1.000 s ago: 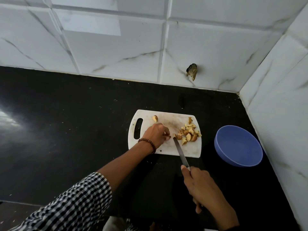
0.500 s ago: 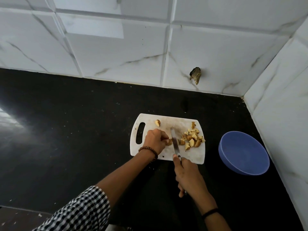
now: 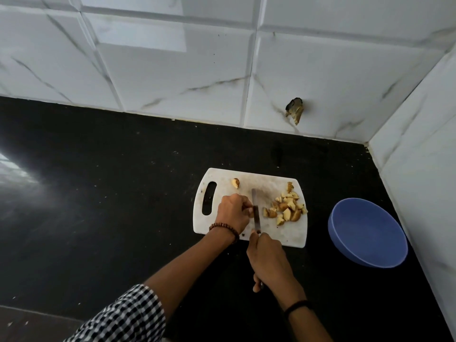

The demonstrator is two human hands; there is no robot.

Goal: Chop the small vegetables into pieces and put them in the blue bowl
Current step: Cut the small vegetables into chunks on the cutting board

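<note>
Nearest the person, the right hand (image 3: 267, 260) is closed round the handle of the knife (image 3: 256, 214). The blade runs away from it across the cutting board (image 3: 283, 234) and lies right against the fingertips of the left hand (image 3: 233, 213). Those fingers are curled down, pinching a small vegetable (image 3: 250, 214) that is almost hidden under them. The main danger, as I judge it, is the edge catching those fingertips, since there is hardly any gap between blade and fingers. The piece is small and rounded, so it could also roll or squirt out under pressure and drag the blade sideways. To the right of the blade, the chopped pieces (image 3: 286, 209) are heaped close to the board's right edge. A careless sweep could scatter them onto the black desk (image 3: 98, 193) rather than into the blue bowl (image 3: 365, 233). The bowl sits well off to the right of the right hand and holds nothing. Beyond the left hand, a lone piece (image 3: 235, 183) waits near the board's far edge. A second ago the knife was drawn back, with only its tip over the near edge of the board and the right hand well clear of it. Half a second ago the blade had come alongside the left fingers. Now it reaches farther, its tip past the knuckles. The heap, the lone piece and the bowl have kept their places.
</note>
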